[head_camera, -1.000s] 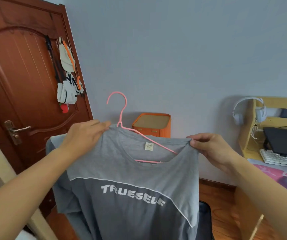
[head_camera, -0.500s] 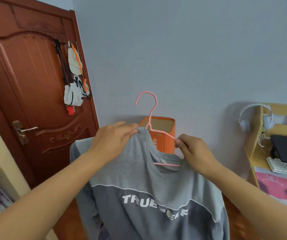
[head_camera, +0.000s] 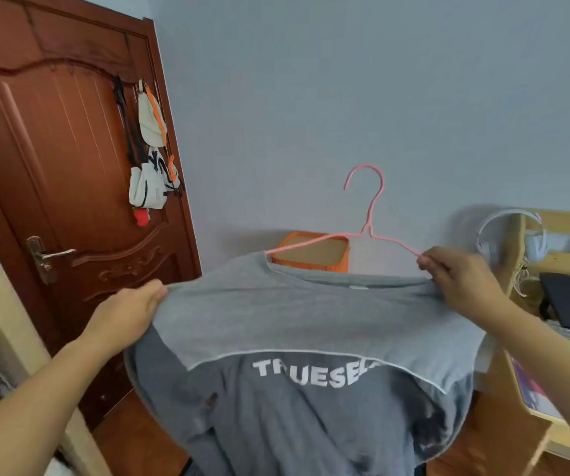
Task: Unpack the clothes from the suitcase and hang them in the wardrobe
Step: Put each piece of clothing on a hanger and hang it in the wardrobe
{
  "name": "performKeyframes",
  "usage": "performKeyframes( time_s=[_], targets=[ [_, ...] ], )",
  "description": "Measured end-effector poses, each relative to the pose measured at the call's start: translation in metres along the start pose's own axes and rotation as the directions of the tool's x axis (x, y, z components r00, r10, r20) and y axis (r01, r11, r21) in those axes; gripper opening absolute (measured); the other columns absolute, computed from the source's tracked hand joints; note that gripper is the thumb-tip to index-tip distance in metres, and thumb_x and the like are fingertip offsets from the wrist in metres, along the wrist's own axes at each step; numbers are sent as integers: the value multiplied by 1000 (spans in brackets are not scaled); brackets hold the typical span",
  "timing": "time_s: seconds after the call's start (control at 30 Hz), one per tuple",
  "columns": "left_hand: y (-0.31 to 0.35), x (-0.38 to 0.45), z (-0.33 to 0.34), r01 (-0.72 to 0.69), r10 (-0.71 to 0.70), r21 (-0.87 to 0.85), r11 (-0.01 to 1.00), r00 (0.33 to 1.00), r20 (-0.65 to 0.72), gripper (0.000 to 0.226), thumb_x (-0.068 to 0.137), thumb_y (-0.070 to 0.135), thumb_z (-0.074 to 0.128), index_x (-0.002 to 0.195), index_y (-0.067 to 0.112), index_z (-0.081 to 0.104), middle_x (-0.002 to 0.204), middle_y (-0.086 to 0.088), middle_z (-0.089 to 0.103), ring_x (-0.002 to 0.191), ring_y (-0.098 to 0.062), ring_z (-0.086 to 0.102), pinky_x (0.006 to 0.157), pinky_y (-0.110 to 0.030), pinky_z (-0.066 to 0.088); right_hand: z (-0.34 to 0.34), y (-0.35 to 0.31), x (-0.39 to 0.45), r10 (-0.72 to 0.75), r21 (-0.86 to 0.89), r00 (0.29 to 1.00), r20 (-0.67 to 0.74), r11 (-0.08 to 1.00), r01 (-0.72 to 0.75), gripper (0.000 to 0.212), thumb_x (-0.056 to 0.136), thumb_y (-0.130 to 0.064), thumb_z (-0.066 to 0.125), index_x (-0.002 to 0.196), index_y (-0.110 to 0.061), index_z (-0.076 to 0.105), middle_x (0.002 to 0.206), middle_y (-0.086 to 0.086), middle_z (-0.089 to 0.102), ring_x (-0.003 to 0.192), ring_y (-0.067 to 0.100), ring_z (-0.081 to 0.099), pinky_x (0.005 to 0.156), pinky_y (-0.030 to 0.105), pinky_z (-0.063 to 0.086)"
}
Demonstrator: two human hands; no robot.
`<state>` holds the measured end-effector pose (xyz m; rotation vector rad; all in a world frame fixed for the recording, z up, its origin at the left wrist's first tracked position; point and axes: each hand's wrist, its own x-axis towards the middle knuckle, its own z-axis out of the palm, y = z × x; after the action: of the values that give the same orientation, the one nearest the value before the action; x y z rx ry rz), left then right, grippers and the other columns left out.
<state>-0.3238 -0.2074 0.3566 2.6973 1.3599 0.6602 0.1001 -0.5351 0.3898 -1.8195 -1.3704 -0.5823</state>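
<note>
With the grey T-shirt now pulled wide between them, the left hand is gripping its shoulder edge while the right hand is pinching the pink hanger arm, now bared above the collar, so re-seating looks necessary.

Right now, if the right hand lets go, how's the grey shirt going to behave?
Probably floppy: the grey shirt sags between the left hand and the right hand. It looks light. Only one arm of the pink hanger sits in the collar, so it may slide off.
</note>
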Motion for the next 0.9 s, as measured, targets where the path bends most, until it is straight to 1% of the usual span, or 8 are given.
performKeyframes(
  time_s=[0.07, 0.17, 0.27, 0.43, 0.57, 0.67, 0.8, 0.9],
  targets=[
    [20, 6, 1, -51, 51, -21, 998, 998, -25, 24, 103, 46, 42, 102, 35, 64, 100, 4, 60, 103, -28, 63, 84, -42, 50, 9, -14, 0, -31, 59, 999, 15, 998, 30, 31, 96, -36, 53, 81, -13, 69, 63, -17, 54, 65, 12, 54, 60, 24, 36],
    [98, 10, -8, -318, 249, -277, 907, 934, -255, 38, 95, 27, 51, 131, 26, 64, 122, 6, 61, 115, -16, 57, 99, -35, 46, 34, -44, 10, -96, 102, 993, 70, 991, 88, 33, 98, -35, 55, 81, -11, 68, 69, -7, 62, 66, 19, 58, 65, 33, 43],
    [164, -2, -16, -514, 501, -224, 828, 857, -119, 36, 100, 51, 40, 130, 37, 55, 115, 9, 68, 105, -15, 62, 90, -34, 49, 47, -61, 17, -149, 148, 979, 137, 981, 128, 40, 98, -42, 52, 80, -12, 69, 71, -2, 64, 68, 16, 58, 67, 32, 45],
    [158, 6, -8, -597, 585, -172, 784, 802, -121, 8, 104, 38, 43, 111, 38, 42, 74, -11, 65, 69, -41, 60, 63, -47, 52, 39, -63, 13, -41, 371, 962, 270, 926, -65, 8, 91, -23, 72, 97, -21, 77, 91, -13, 72, 82, 3, 64, 73, 14, 46],
    [146, 10, -9, -575, 565, -178, 799, 818, -107, 19, 99, 48, 37, 103, 34, 49, 78, -6, 69, 74, -34, 68, 63, -45, 54, 38, -37, 6, 20, 192, 842, 539, 970, -146, 12, 92, -27, 71, 82, -19, 71, 78, 0, 66, 72, 10, 58, 77, 33, 48],
    [138, 14, -11, -657, 637, -71, 750, 747, -187, 7, 100, 35, 46, 102, 33, 52, 78, 1, 72, 71, -30, 70, 57, -40, 54, 41, -39, 0, 47, 326, 880, 473, 918, -225, 28, 93, -19, 70, 67, -31, 70, 68, -8, 62, 65, 7, 52, 68, 27, 43],
    [118, 15, -9, -724, 748, 190, 663, 650, -135, 6, 97, 37, 43, 100, 34, 47, 67, -1, 66, 57, -33, 63, 43, -33, 46, 39, -58, 2, 136, 664, 935, 326, 671, -329, 13, 92, -23, 68, 89, -22, 80, 90, -6, 74, 87, 6, 64, 81, 24, 46],
    [102, 12, -14, -619, 638, 154, 770, 744, -200, 18, 99, 47, 37, 106, 35, 48, 75, -1, 71, 66, -34, 68, 49, -36, 49, 56, -67, 1, 92, 552, 954, 286, 798, -242, 29, 93, -45, 65, 111, -24, 75, 111, -9, 71, 109, 11, 60, 95, 21, 41]
  ],
)
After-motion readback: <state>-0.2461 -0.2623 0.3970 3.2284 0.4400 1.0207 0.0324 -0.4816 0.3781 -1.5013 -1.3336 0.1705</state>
